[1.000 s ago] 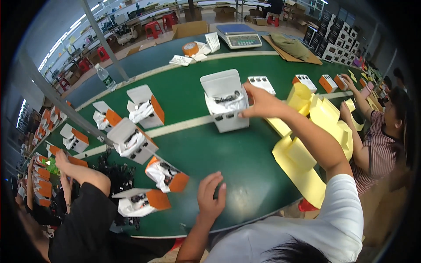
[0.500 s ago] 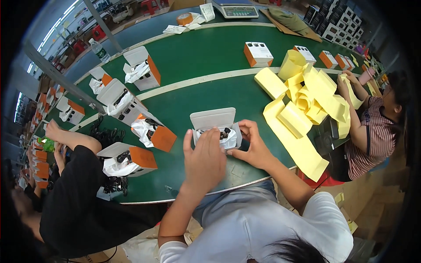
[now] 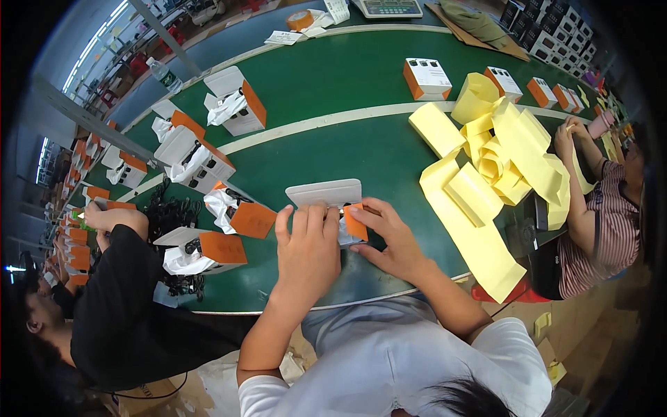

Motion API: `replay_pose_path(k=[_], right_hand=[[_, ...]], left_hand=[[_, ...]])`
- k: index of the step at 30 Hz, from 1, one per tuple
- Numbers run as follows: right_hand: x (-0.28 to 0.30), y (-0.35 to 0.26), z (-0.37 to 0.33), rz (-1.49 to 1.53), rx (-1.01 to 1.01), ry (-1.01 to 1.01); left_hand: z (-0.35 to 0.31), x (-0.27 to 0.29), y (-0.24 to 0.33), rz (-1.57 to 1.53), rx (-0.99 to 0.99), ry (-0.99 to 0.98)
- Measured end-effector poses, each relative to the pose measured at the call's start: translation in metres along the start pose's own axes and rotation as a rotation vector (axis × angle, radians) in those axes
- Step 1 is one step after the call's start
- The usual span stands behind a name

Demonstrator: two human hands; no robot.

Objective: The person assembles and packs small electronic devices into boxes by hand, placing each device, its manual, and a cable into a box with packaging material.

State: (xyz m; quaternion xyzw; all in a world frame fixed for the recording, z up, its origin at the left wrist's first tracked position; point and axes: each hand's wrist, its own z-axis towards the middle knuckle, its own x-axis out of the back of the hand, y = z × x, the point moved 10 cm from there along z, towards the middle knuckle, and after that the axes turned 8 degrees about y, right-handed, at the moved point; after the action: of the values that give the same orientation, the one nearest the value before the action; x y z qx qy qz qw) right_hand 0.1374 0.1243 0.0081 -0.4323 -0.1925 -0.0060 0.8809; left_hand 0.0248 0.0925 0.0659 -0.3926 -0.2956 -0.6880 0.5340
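Observation:
An open orange-and-white carton (image 3: pixel 332 198) with its grey lid flap up sits on the green belt (image 3: pixel 347 146) just in front of me. My left hand (image 3: pixel 306 243) lies over its left half, fingers pressing into the white wrapped contents. My right hand (image 3: pixel 385 233) grips the orange right side wall, thumb on the box's edge. Most of the contents are hidden under my fingers.
Several more open cartons (image 3: pixel 240 215) with white bags stand along the belt to my left. A pile of yellow paper strips (image 3: pixel 486 174) spreads at the right. One person in black (image 3: pixel 118 299) works at left, another in stripes (image 3: pixel 597 222) at right. Closed small boxes (image 3: pixel 425 76) lie farther back.
My right hand pulled the open carton from the belt's far middle to the near edge. Both hands have closed in on it and now press on its contents and side.

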Motion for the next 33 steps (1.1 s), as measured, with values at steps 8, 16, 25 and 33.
replay_pose_path(k=[8,16,25,33], right_hand=[[-0.003,-0.004,0.008,-0.161,-0.060,-0.138],[0.002,-0.026,0.016,-0.357,0.050,-0.087],[0.001,-0.015,0.022,-0.219,-0.126,-0.036],[0.003,-0.007,0.018,-0.072,-0.116,-0.050]], left_hand=[[-0.065,0.017,-0.084,-0.730,0.469,0.556],[-0.029,0.006,-0.042,-0.621,0.108,0.227],[-0.030,-0.028,-0.094,-0.852,0.458,0.232],[-0.013,0.013,-0.046,-0.615,0.027,0.336]])
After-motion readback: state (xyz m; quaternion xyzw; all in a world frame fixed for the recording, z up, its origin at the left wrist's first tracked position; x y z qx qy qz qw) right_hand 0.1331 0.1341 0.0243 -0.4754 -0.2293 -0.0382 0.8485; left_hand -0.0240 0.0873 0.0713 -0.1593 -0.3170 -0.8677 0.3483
